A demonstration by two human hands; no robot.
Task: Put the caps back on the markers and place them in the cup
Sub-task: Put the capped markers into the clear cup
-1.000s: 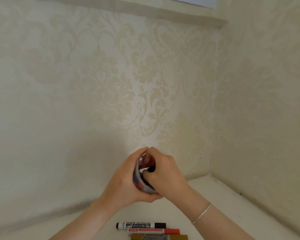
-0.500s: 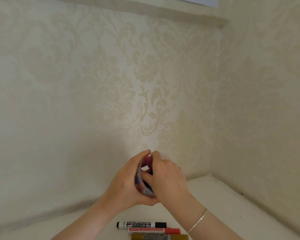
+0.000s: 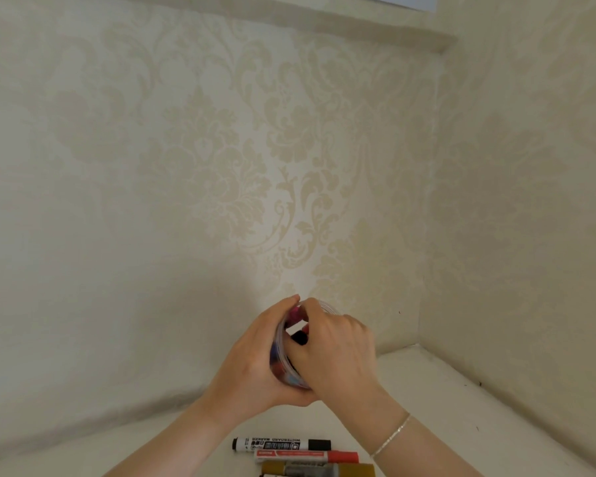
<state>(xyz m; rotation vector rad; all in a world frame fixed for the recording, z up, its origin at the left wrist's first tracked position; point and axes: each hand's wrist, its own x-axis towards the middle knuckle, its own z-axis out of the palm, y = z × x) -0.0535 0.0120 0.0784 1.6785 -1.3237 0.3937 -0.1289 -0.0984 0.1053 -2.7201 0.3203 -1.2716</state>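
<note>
Left hand grip: the left hand [image 3: 252, 370] wraps around the left side of the cup [image 3: 283, 349], thumb up near the rim, fingers curled under the bottom — it holds the cup tight.
Right hand grip: the right hand [image 3: 338, 352] covers the right side and the top of the cup, with its fingers bent down toward the opening. A dark marker end [image 3: 300, 337] shows by the fingertips, just inside the rim. I cannot tell if the fingers pinch it or only touch it.
Cup: see-through plastic, in the lower middle of the frame, squeezed between both hands. Red, pink and blue bits show through its wall. It is tilted a little, but the hands hide most of it.
Wrist: a thin silver bracelet [image 3: 391, 435] sits on the right wrist, lower right of the hands.
Markers on the bench: three lie side by side at the bottom middle of the frame, below the hands and well apart from the cup.
Black marker [image 3: 283, 444]: white body, black cap on its right end, farthest up of the three.
Red marker [image 3: 307, 456]: just below the black one, red cap on the right.
Gold marker [image 3: 319, 470]: lowest — cut off by the bottom edge.
Bench [image 3: 444, 425]: white, running into a corner at the right.
Wall [image 3: 221, 166]: cream paper with a leafy pattern, filling the top and both sides.
</note>
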